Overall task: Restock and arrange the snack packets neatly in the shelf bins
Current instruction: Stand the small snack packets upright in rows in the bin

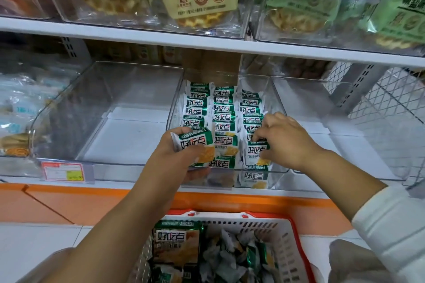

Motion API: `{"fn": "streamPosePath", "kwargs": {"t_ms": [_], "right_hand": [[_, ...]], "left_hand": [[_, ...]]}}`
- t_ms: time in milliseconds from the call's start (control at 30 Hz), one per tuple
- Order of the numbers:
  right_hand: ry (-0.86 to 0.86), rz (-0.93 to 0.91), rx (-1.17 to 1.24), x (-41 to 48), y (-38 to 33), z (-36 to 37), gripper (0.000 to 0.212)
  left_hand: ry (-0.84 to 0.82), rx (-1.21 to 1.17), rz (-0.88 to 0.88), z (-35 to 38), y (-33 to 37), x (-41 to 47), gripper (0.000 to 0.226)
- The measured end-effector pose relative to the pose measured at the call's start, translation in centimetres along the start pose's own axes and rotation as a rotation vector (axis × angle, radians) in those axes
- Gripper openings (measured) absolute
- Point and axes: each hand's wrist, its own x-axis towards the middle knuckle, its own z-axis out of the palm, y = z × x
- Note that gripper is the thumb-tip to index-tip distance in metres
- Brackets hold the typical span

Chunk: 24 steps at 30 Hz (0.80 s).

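Observation:
Green-and-white snack packets (pixel 222 110) stand in three rows inside a clear middle shelf bin (pixel 278 169). My left hand (pixel 177 156) grips one such packet (pixel 195 145) at the front of the left row. My right hand (pixel 285 140) pinches the top of the front packet of the right row (pixel 255 151), fingers closed on it. Below, a red-rimmed white basket (pixel 289 236) holds a large bag of the same snack (pixel 176 243) and several loose packets (pixel 232 262).
An empty clear bin (pixel 110 163) sits left of the middle bin, another (pixel 340 174) to its right. A price tag (pixel 63 171) hangs at the left bin's front. The upper shelf (pixel 207 43) carries bins of cracker bags. A wire rack (pixel 391 99) is at far right.

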Motion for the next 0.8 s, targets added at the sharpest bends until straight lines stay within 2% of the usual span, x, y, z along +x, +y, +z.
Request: {"fn": "streamPosePath", "kwargs": {"t_ms": [100,167,233,300,333,367,433,533,600,700,767,800], "right_hand": [[-0.014,0.021,-0.037,0.0,-0.3,0.2,0.048],[-0.005,0.052,0.041,-0.4,-0.8,0.0,0.054],[0.083,0.134,0.367,-1.6,-1.9,-0.8,0.051],[0.124,0.175,0.873,-3.2,-3.8,-2.2,0.034],[0.077,0.178,1.094,-4.0,-4.8,-3.0,0.03],[0.012,0.168,1.214,-4.7,-5.7,-3.4,0.029],[-0.041,0.13,1.221,-5.6,-6.7,-3.2,0.031],[0.04,0.186,1.236,-5.8,-6.9,-3.0,0.023],[0.113,0.257,1.232,-5.7,-5.6,-2.9,0.021],[0.296,0.327,1.085,-5.2,-2.2,-2.8,0.031],[0.28,0.292,0.876,-5.1,-0.7,-2.7,0.039],[0.236,0.246,0.75,-5.1,-0.5,-2.5,0.041]], "left_hand": [[-0.031,0.01,-0.047,0.0,-0.3,0.0,0.028],[-0.067,0.065,-0.056,-0.1,-0.5,-0.1,0.027],[-0.102,0.177,-0.04,0.0,-0.8,-0.3,0.029],[-0.128,0.258,-0.018,0.2,-0.7,-0.6,0.032],[-0.149,0.263,-0.013,0.4,-0.7,-0.6,0.033],[-0.169,0.254,-0.015,0.5,-0.8,-0.7,0.032],[-0.192,0.232,-0.02,0.9,-1.0,-0.9,0.026],[-0.205,0.207,-0.025,1.5,-1.0,-1.2,0.018],[-0.157,0.312,0.077,1.5,-1.0,-1.1,0.023],[0.143,0.673,0.408,0.5,-0.7,-0.8,0.033],[0.301,0.85,0.596,-0.5,-0.6,-0.4,0.04],[0.35,0.909,0.633,-1.1,-0.7,-0.1,0.045]]}}
